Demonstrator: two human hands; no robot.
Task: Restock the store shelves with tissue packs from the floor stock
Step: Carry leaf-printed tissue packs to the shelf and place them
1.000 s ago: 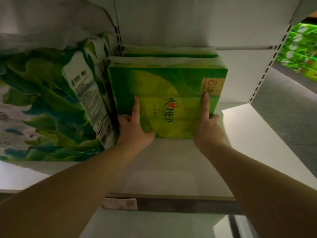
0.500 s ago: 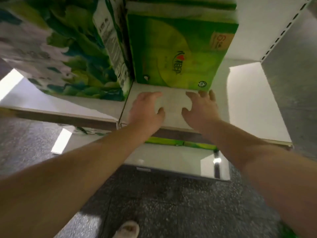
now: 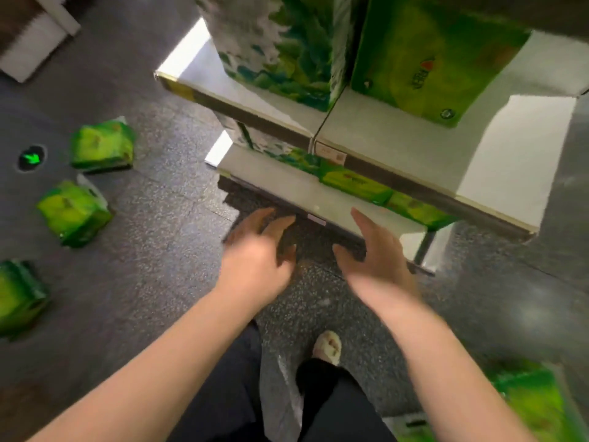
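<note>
Hands empty: left hand (image 3: pixel 255 266) and right hand (image 3: pixel 377 260) spread wide, between picks. Green pack (image 3: pixel 430 55) shelved; more tissue packs (image 3: pixel 75 212) on floor (image 3: pixel 159 250) leftward. Next, probably: turn, crouch, grab one.

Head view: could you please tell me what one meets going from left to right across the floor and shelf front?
Green arrow floor marker → upper floor tissue pack → left hand → right hand → green pack on the upper shelf → blurred green pack at bottom right.
</note>
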